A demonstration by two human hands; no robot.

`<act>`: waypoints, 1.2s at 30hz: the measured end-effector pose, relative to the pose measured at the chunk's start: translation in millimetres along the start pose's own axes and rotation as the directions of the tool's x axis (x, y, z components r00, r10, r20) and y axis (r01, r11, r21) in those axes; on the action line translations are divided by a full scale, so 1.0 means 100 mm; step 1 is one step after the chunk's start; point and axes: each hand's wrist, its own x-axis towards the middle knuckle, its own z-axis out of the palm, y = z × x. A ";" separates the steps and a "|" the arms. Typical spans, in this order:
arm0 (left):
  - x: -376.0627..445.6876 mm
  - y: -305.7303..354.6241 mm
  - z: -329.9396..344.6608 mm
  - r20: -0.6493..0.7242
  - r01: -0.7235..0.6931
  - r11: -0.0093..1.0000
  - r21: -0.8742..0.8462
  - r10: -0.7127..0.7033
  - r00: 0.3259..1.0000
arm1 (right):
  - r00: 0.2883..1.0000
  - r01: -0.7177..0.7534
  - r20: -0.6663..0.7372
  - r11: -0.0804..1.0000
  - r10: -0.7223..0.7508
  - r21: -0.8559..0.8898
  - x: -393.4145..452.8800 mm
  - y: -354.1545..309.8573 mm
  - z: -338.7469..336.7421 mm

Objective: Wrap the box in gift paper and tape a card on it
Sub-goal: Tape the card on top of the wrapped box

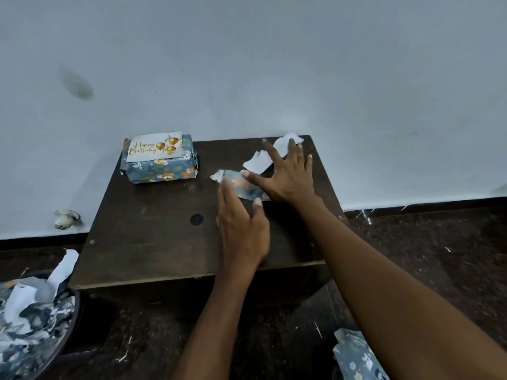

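Although only the head view is given, it shows the job nearly finished: the box, wrapped in blue patterned gift paper, sits at the upper left corner of the dark counter, against the wall, with a "Happy Birthday" card lying on its top face. Whether tape holds the card cannot be made out. Right of centre, both hands are spread with fingers nearly straight and grip nothing. The left hand lies flat with its fingertips on a blue paper scrap. The right hand reaches further up the frame, its thumb on that same scrap and its fingers over a white paper scrap near the counter's far edge. At lower left a dark bin holds crumpled offcuts, and more gift paper lies on the floor at lower right. Judging from this, wrapping and carding look done; what remains seems to be gathering the leftover scraps.
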 end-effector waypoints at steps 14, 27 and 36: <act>0.20 -0.12 0.16 -0.006 -0.098 0.989 0.115 0.099 0.995 | 0.957 0.202 -0.211 0.979 -0.202 -0.019 -0.30 -0.27 0.34; 0.16 -0.09 -0.04 0.192 0.212 0.906 -0.366 -0.149 0.970 | 0.992 0.124 -0.077 0.939 -0.105 0.321 -0.34 -0.36 0.06; 0.44 0.33 -0.67 0.535 0.645 0.030 -0.764 -0.531 0.658 | 0.954 -0.217 0.052 0.561 0.295 0.799 -0.31 -1.46 -0.11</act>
